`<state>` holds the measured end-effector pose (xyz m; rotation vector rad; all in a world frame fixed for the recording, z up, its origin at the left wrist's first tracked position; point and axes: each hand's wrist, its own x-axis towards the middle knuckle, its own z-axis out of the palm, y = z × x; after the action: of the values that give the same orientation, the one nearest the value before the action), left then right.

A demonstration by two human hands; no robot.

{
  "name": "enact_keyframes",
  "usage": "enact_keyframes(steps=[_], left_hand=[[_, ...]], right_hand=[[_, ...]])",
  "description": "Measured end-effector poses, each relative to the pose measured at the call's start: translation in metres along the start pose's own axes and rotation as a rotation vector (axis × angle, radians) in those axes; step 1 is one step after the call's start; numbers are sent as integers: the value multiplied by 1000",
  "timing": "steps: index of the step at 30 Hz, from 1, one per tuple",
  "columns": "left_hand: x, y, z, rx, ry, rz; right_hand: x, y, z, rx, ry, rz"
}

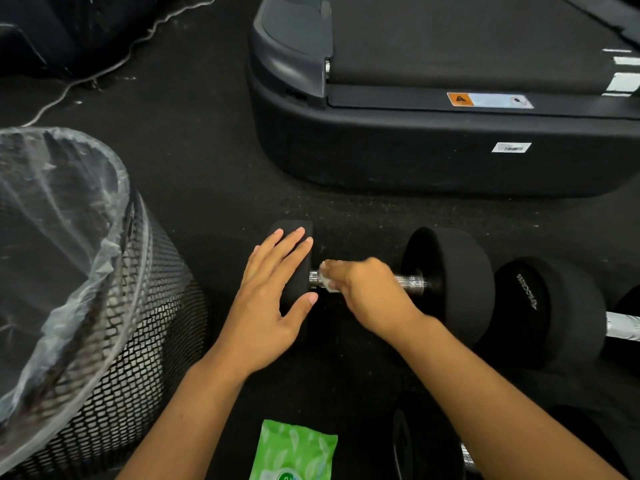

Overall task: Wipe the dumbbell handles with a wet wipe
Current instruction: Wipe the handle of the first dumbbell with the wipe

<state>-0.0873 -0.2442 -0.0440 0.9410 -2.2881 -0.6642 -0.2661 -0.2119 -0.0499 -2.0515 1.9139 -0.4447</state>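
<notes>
A black dumbbell [450,282] lies on the dark floor with its chrome handle [410,282] running left to right. My left hand [273,299] rests flat with straight fingers on the dumbbell's left head. My right hand [363,289] is curled round the handle near its left end and holds a white wet wipe [325,280] against the metal. The wipe shows only at my fingertips. A green pack of wet wipes [294,452] lies on the floor near the bottom edge.
A black mesh bin [138,323] lined with a clear plastic bag stands at the left. A treadmill base [415,150] fills the far right. More dumbbells lie to the right [554,306] and at the bottom right [426,445]. A cable [104,71] runs across the floor at the far left.
</notes>
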Motion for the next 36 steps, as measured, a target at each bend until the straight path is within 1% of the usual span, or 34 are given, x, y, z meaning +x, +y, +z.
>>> enact_keyframes(steps=[2,4,6,7,10,12,14,16,19,21,24,27,30,33,36], left_hand=[[-1,0,0,2,-1,4],[-2,0,1,7,-1,8],[-2,0,1,15,0,6],[-2,0,1,14,-2,4],[-1,0,1,9,0,3],[-1,0,2,6,-5,8],[-1,0,2,10,-3,10],[0,-1,2,20,5,7],[1,-1,3,15,6,-1],[0,0,2,12,0,1],[0,0,2,25,3,7],[-1,0,3,31,13,0],[-1,0,2,33,0,2],[-2,0,0,32,-15,9],[-1,2,1,32,-8,0]], right_hand=[[-13,7,0,-16,4,-60],[-10,14,0,-37,26,-59],[-3,8,5,-81,37,-32],[-3,4,10,-96,55,-52],[-16,11,20,-188,153,-197],[-21,23,21,-229,219,-192],[-19,20,23,-214,270,-158],[-15,14,30,-216,294,-170],[-20,21,28,-272,277,-235],[-24,27,23,-261,282,-201],[-19,15,26,-234,299,-121],[-12,0,33,-253,282,-152],[-18,10,28,-252,282,-172],[-24,17,25,-238,310,-114],[-17,7,28,-255,311,-49]])
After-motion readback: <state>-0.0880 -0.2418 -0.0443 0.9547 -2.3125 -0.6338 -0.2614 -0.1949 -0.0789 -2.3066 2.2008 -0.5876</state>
